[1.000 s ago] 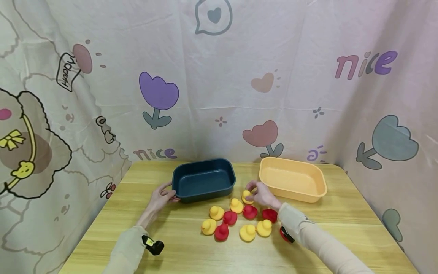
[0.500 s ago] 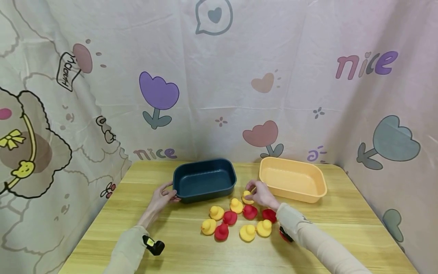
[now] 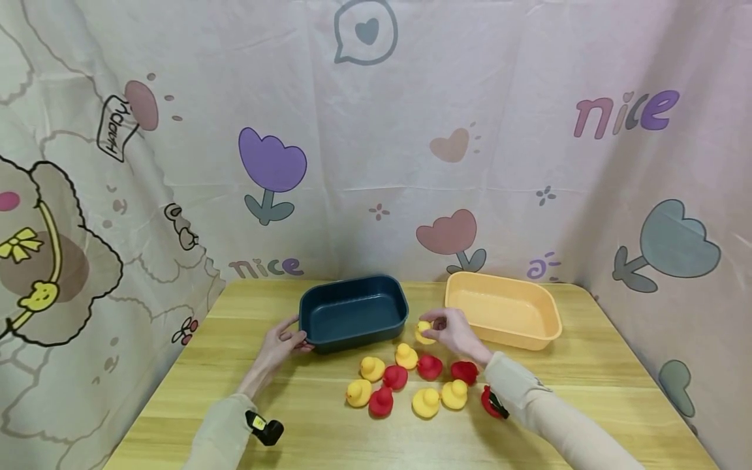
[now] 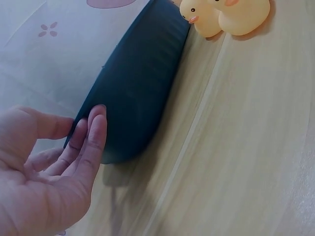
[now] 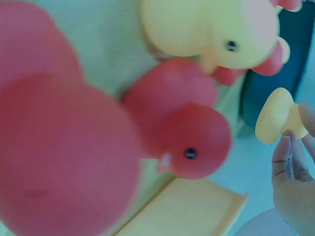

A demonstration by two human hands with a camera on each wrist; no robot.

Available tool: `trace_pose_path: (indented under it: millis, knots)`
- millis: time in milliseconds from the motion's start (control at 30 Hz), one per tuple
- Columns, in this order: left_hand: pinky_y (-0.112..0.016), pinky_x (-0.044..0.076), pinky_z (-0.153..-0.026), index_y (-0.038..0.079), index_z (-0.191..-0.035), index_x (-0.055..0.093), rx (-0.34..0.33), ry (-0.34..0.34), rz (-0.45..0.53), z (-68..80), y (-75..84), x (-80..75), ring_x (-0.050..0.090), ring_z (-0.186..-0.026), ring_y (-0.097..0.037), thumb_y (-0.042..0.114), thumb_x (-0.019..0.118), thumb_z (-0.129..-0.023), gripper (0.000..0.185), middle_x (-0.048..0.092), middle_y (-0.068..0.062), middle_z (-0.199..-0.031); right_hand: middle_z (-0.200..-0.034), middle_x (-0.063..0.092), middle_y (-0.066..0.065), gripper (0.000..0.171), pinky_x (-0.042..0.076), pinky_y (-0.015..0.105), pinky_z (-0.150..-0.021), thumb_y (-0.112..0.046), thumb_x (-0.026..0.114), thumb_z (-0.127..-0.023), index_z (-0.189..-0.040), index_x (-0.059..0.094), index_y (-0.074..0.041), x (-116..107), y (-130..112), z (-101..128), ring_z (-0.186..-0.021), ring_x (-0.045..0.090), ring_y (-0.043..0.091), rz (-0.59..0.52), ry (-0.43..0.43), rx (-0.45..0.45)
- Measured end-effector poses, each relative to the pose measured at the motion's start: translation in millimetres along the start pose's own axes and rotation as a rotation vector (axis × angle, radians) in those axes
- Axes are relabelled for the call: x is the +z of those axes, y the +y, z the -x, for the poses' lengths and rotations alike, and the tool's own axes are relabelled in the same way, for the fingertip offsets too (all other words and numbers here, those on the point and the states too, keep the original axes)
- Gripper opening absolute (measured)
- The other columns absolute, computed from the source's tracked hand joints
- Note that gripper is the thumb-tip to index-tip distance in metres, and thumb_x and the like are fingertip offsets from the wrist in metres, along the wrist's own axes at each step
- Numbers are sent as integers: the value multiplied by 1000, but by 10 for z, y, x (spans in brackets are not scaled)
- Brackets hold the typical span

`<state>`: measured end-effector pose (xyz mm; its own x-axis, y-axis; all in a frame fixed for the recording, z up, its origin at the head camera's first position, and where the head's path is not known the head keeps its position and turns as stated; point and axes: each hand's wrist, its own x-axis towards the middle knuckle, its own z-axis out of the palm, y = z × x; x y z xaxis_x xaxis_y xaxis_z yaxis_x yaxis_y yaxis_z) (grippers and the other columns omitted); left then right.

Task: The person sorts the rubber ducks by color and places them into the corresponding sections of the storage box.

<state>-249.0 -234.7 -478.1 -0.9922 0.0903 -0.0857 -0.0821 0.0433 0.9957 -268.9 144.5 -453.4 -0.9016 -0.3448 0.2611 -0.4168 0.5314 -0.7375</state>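
My left hand [image 3: 281, 344] grips the left end of a dark blue plastic basin [image 3: 352, 336]; in the left wrist view its thumb is at the rim and its fingers [image 4: 88, 147] lie against the outer wall. Between the thumb and fingers of my right hand [image 3: 459, 334] is a small yellow rubber duck [image 3: 423, 333], pinched close to the basin's right front corner. The right wrist view shows this held duck [image 5: 275, 115] apart from the other ducks. Several yellow ducks [image 3: 372, 369] and red ducks [image 3: 395, 376] stand on the table in front of the basin.
A light orange basin [image 3: 505, 310] stands at the back right, just behind my right hand. One red duck [image 3: 491, 401] sits partly hidden by the right wrist's camera. A printed cloth [image 3: 376, 163] hangs behind the wooden table [image 3: 329, 437].
My right hand has raised the yellow duck a little. The dark blue basin has shifted slightly to the right with my left hand. The other ducks stay in place.
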Motion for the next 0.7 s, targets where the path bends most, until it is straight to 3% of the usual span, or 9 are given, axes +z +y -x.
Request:
trace_pose_path:
  millis: [300, 500, 700]
  knots:
    - [-42, 54, -79, 3, -141, 17, 22, -65, 41, -25, -53, 67, 67, -76, -22, 7, 52, -88, 64, 64, -22, -91, -74, 61, 17, 25, 45, 22, -54, -3, 68, -75, -100, 66, 0, -199, -524, -42, -65, 53, 27, -79, -8, -83]
    - [-43, 54, -79, 3, -140, 18, 12, -71, 52, -21, -27, 160, 67, -76, -23, 11, 53, -88, 63, 64, -22, -92, -80, 61, 17, 27, 48, 25, -66, -7, 66, -78, -105, 64, -5, -221, -637, -132, -74, 54, 27, -91, -47, -78]
    - [-43, 55, -76, 0, -140, 16, 56, -98, 51, -73, -71, 215, 67, -72, -22, 8, 52, -88, 64, 66, -15, -84, -82, 61, 19, 30, 51, 34, -68, -6, 66, -78, -107, 62, -3, -147, -683, -345, -75, 56, 30, -93, -95, -153]
